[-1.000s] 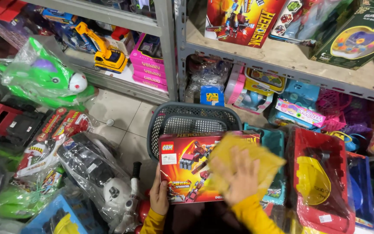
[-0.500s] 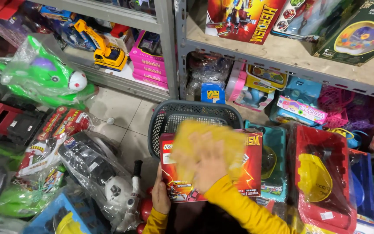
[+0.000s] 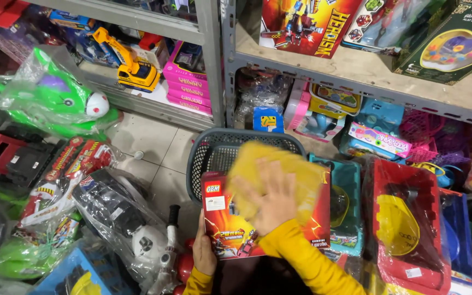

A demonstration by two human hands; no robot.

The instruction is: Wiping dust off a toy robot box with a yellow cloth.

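Wiping step, mid-pass. Your right hand (image 3: 271, 199) lies flat, fingers spread, pressing a yellow cloth (image 3: 271, 175) onto the face of the red toy box (image 3: 236, 229) — no closed grip here, just an open palm pinning the cloth down. Your left hand (image 3: 203, 254) has a narrow grip on the box's left edge, thumb on the front and fingers hidden behind, tilting the box up toward you.

Where the box sits: directly under your right palm, its top edge just in front of the grey mesh basket (image 3: 214, 150), which lies beyond your fingertips. Right of your right hand, touching or nearly touching the box, is a teal toy pack (image 3: 348, 205); further right, a red-and-yellow toy in clear wrap (image 3: 405, 224). Left of your left grip, near it on the floor (image 3: 148, 142), are plastic-bagged toys, among them a black-and-white one (image 3: 121, 213).

Judgement: the cloth covers the upper middle and right of the face; the lower left corner by your left grip is bare. The next move would call for a firm left hold so the box does not slip, while the palm sweeps down and left.

Count:
- red toy box in hand — one
- yellow cloth — one
- grey basket — one
- your hands at work — two
- pink boxes (image 3: 187, 90) stacked on the lower shelf, well beyond the basket — about four; edges blur, so not certain
- yellow toy digger (image 3: 132, 68) — one
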